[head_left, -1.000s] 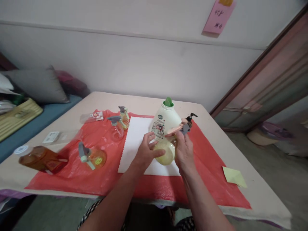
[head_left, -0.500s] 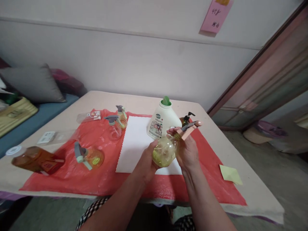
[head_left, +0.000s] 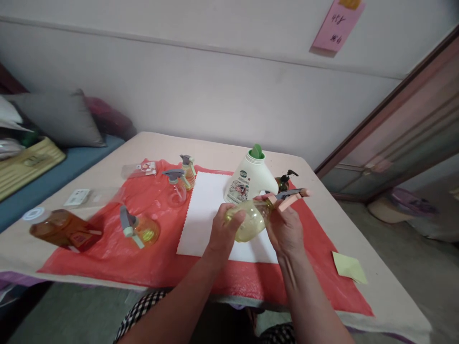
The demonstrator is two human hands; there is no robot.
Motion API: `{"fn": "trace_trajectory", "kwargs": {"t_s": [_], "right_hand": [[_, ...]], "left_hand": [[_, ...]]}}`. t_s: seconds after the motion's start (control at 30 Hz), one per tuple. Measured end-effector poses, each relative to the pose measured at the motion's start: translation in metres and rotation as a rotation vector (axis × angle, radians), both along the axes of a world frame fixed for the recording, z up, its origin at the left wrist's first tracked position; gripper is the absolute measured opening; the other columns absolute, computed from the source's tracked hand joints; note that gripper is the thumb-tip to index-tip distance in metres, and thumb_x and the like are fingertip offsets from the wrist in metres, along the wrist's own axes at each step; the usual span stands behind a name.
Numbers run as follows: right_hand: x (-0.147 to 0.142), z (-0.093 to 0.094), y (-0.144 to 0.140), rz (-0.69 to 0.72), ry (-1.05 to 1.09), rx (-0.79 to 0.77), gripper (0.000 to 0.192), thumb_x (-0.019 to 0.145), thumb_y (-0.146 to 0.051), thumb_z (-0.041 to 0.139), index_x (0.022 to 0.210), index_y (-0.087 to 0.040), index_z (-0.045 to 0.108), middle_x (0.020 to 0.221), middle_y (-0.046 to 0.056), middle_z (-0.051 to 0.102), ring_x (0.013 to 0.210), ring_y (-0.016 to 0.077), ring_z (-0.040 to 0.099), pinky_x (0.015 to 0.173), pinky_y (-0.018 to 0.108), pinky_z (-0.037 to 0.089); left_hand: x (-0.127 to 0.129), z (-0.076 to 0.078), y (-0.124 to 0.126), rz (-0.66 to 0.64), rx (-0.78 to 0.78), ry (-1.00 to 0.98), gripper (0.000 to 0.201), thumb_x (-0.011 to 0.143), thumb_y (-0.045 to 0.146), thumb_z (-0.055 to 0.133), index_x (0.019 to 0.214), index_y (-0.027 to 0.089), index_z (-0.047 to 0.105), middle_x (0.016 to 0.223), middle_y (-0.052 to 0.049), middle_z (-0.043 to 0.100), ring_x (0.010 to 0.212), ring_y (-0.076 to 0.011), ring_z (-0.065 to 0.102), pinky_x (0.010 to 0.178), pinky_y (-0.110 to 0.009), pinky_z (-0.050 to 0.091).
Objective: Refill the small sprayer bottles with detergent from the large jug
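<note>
Probably classed as a room in a home: grey cushion propped on a blue padded seat, with a tan basket-like box alongside. Listed likewise: cloth-covered table bearing a white plastic jug and black-topped pump bottle of household kind; plain pale wall with a handwritten pink note; at right, a reddish-framed door or partition, and a beige tub on the grey floor.

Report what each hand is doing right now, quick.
Left hand: closed on the round body of a yellowish spray bottle.
Right hand: holding the same bottle near its neck.
</note>
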State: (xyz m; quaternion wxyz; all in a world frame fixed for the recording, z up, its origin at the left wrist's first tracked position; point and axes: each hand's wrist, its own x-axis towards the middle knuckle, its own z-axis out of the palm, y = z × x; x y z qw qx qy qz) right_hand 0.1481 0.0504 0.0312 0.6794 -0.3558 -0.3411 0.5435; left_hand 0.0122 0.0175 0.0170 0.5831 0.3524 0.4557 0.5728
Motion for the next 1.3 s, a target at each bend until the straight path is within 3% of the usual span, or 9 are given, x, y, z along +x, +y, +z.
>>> {"fn": "trace_trajectory", "kwargs": {"t_s": [0.2, 0.37, 0.67, 0.8, 0.97, 1.07, 1.13, 1.2, 1.3], "right_hand": [[-0.002, -0.003, 0.001, -0.073, 0.015, -0.044, 0.033, 0.069, -0.047, 0.086, 0.083, -0.019, 0.077, 0.083, 0.005, 0.075, 0.079, 0.0202, 0.068, 0.088, 0.043, 0.055], [-0.003, -0.003, 0.000, -0.162, 0.034, -0.049, 0.034, 0.067, -0.048, 0.087, 0.078, -0.018, 0.075, 0.081, 0.005, 0.076, 0.073, 0.0174, 0.067, 0.081, 0.038, 0.056], [-0.016, -0.003, -0.002, -0.210, 0.040, -0.087, 0.033, 0.077, -0.049, 0.077, 0.090, -0.019, 0.069, 0.082, 0.004, 0.077, 0.075, 0.0198, 0.070, 0.078, 0.038, 0.057], [-0.018, -0.001, 0.000, -0.255, 0.026, -0.175, 0.032, 0.083, -0.051, 0.065, 0.098, -0.022, 0.063, 0.078, 0.002, 0.076, 0.071, 0.0221, 0.071, 0.072, 0.039, 0.058], [-0.010, 0.007, 0.000, -0.333, 0.010, -0.145, 0.024, 0.082, -0.047, 0.063, 0.083, -0.023, 0.059, 0.072, 0.000, 0.075, 0.066, 0.0201, 0.069, 0.067, 0.036, 0.056], [-0.005, 0.009, -0.004, -0.374, -0.033, -0.120, 0.025, 0.083, -0.047, 0.063, 0.083, -0.021, 0.062, 0.075, 0.002, 0.076, 0.067, 0.0184, 0.069, 0.065, 0.032, 0.055], [-0.002, 0.009, -0.006, -0.376, -0.068, -0.101, 0.025, 0.084, -0.046, 0.064, 0.084, -0.021, 0.063, 0.078, 0.003, 0.077, 0.069, 0.0181, 0.069, 0.064, 0.031, 0.053], [-0.001, 0.008, -0.007, -0.361, -0.097, -0.078, 0.025, 0.084, -0.047, 0.064, 0.084, -0.022, 0.063, 0.081, 0.003, 0.077, 0.071, 0.0180, 0.069, 0.063, 0.030, 0.052], [-0.002, 0.010, -0.006, -0.338, -0.067, -0.071, 0.026, 0.083, -0.048, 0.066, 0.084, -0.023, 0.062, 0.086, 0.003, 0.078, 0.072, 0.0188, 0.070, 0.065, 0.032, 0.054]], "left_hand": [[0.000, 0.000, -0.006, 0.097, 0.182, 0.341, 0.052, 0.079, 0.052, 0.073, 0.116, 0.022, 0.051, 0.106, -0.005, 0.064, 0.094, -0.0215, 0.061, 0.085, -0.033, 0.049], [0.008, -0.006, -0.009, 0.184, 0.307, 0.456, 0.065, 0.075, 0.053, 0.076, 0.124, 0.021, 0.047, 0.119, -0.011, 0.059, 0.110, -0.0273, 0.059, 0.096, -0.039, 0.047], [0.012, -0.012, -0.004, 0.063, 0.194, 0.284, 0.058, 0.085, 0.065, 0.064, 0.119, 0.022, 0.048, 0.111, -0.007, 0.062, 0.100, -0.0225, 0.061, 0.089, -0.035, 0.049], [0.015, -0.010, -0.009, -0.056, 0.216, 0.191, 0.063, 0.093, 0.072, 0.049, 0.130, 0.022, 0.044, 0.122, -0.010, 0.063, 0.110, -0.0236, 0.062, 0.098, -0.036, 0.048], [0.021, -0.008, -0.008, -0.151, 0.095, -0.136, 0.073, 0.091, 0.072, 0.054, 0.148, 0.030, 0.035, 0.148, -0.009, 0.053, 0.130, -0.0223, 0.056, 0.103, -0.033, 0.048], [0.017, -0.008, -0.003, -0.281, -0.100, -0.262, 0.076, 0.088, 0.074, 0.057, 0.146, 0.026, 0.043, 0.132, -0.011, 0.065, 0.109, -0.0227, 0.067, 0.085, -0.033, 0.056], [0.012, -0.007, -0.001, -0.457, -0.226, -0.295, 0.081, 0.082, 0.080, 0.059, 0.131, 0.015, 0.058, 0.107, -0.015, 0.072, 0.084, -0.0213, 0.070, 0.069, -0.030, 0.056], [0.009, -0.007, 0.000, -0.577, -0.291, -0.354, 0.085, 0.074, 0.082, 0.066, 0.120, 0.011, 0.063, 0.092, -0.014, 0.071, 0.069, -0.0165, 0.067, 0.060, -0.025, 0.053], [0.010, -0.007, -0.002, -0.494, -0.173, -0.375, 0.078, 0.071, 0.067, 0.081, 0.126, 0.018, 0.057, 0.108, -0.010, 0.069, 0.076, -0.0137, 0.067, 0.067, -0.024, 0.055]]}}
